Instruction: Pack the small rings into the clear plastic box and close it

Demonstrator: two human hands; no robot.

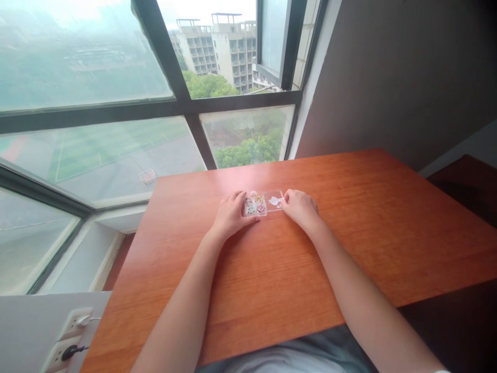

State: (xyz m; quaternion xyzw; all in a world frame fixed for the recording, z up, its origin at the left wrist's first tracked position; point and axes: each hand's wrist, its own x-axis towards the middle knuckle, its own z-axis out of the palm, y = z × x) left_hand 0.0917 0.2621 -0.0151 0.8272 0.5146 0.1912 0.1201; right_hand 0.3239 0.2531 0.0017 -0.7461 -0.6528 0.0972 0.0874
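Observation:
A small clear plastic box (255, 205) lies on the table, its compartments holding little coiled pieces in yellow, green and pink. My left hand (232, 214) is curved round the box's left side, thumb along the near edge and fingers at the far corner. Its clear lid (274, 201), with a white shape on it, lies flat to the right, up against the box. My right hand (300, 206) pinches the lid's right edge between thumb and fingers. Whether lid and box are joined, I cannot tell.
The reddish-brown wooden table (264, 290) spreads round both hands. Beyond its far edge stands a dark-framed window (190, 106), with one pane tilted open. Wall sockets (66, 342) with plugs are at lower left, and a grey wall (388, 77) rises at right.

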